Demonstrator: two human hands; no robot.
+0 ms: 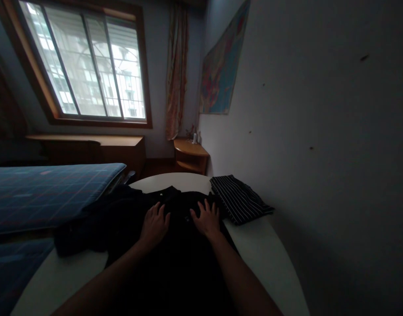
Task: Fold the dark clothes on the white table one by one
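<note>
A black collared shirt [185,263] lies spread over the round white table, its collar towards the far edge. My left hand [154,224] rests flat on the left part of its upper area, fingers apart. On the right side my right hand [207,218] lies on the cloth with its fingers spread, beside a small pale mark. Neither hand grips the fabric. Another dark garment [86,224] is heaped to the left of the shirt. Just beyond my right hand sits a folded black garment with white stripes [239,197].
The round white table [267,259] stands close to the wall [320,175] on the right. To the left is a bed with a blue checked cover [50,193]. A wooden corner shelf [191,148] and a desk [119,140] stand farther back, near the window.
</note>
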